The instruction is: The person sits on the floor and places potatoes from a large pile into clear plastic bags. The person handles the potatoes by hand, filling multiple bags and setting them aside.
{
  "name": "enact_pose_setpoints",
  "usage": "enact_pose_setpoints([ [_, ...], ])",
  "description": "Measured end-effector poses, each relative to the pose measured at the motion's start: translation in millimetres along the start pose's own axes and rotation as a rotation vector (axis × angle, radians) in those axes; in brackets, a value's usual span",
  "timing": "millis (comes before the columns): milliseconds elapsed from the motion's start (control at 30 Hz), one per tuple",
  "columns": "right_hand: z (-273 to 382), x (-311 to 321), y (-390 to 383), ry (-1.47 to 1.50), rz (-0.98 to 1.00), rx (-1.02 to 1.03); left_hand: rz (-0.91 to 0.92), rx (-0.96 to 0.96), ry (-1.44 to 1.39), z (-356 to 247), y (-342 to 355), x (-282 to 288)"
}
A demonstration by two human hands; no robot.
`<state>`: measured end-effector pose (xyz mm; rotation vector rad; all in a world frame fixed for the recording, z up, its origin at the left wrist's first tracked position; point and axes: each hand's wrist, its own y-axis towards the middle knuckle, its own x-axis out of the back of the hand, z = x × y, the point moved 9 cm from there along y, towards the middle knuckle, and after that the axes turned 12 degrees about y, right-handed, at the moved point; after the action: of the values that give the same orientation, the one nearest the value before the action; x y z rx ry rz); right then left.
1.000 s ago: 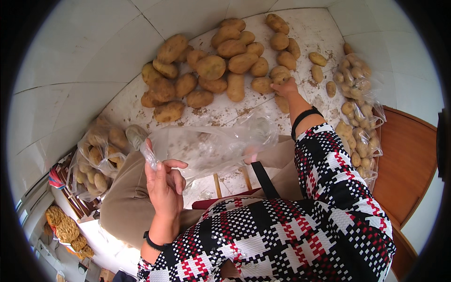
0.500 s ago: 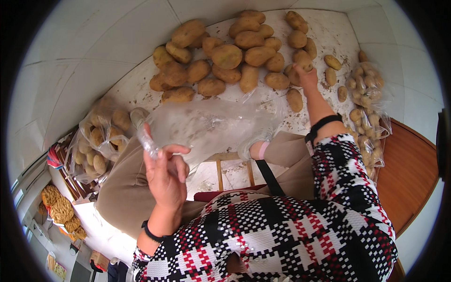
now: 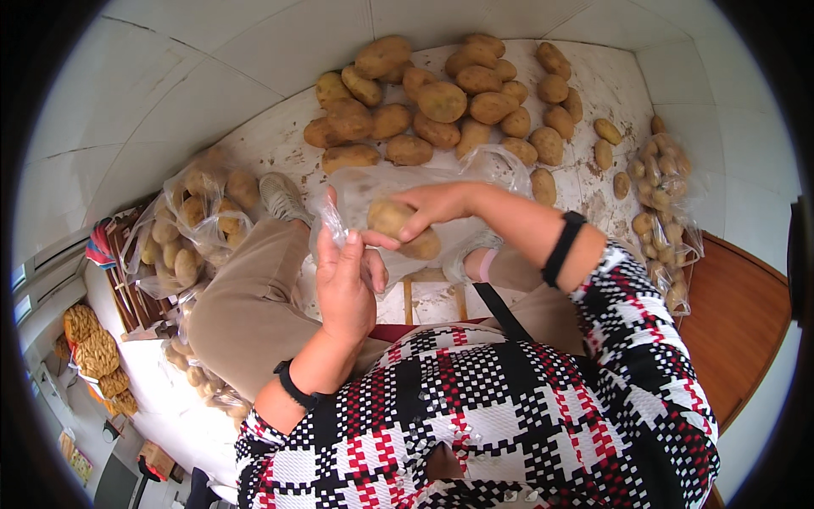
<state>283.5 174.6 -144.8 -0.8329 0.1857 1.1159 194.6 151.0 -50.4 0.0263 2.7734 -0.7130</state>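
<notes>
My left hand [image 3: 346,280] pinches the near edge of a clear plastic bag [image 3: 398,191] that hangs open in front of my knees. My right hand [image 3: 424,212] grips a brown potato [image 3: 388,217] at the bag's mouth, close to my left fingers. A second potato [image 3: 424,246] shows just below it, seen through the plastic. A heap of loose potatoes [image 3: 441,102] lies on the white floor beyond the bag.
Filled clear bags of potatoes stand at my left [image 3: 191,225] and at my right [image 3: 666,212]. A few loose potatoes [image 3: 606,131] lie near the right bag. A wooden board [image 3: 733,331] lies at the right. My beige trouser legs [image 3: 246,297] flank the bag.
My right hand came back from the heap with a potato and now holds it at the bag's mouth. My left hand kept its hold on the bag.
</notes>
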Motion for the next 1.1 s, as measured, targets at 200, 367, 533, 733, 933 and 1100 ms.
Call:
enact_pose_setpoints([
  [200,-131,86,78,-0.677,-0.258,-0.205,0.011,0.107,-0.062,5,-3,15],
  [367,-244,168,51,-0.567,-0.590,-0.599,0.108,0.239,-0.095,16,-2,12],
  [533,-268,182,38,-0.725,-0.549,-0.719,0.167,0.284,-0.091,25,5,9],
  [733,-269,178,32,-0.856,-0.560,-0.597,0.232,0.319,-0.061,32,9,-2],
  [933,-158,117,18,-0.986,-0.437,-0.419,0.263,0.296,0.001,34,8,-10],
  [1100,-9,61,-14,-0.362,-0.163,-0.026,0.293,0.297,0.028,35,6,-15],
])
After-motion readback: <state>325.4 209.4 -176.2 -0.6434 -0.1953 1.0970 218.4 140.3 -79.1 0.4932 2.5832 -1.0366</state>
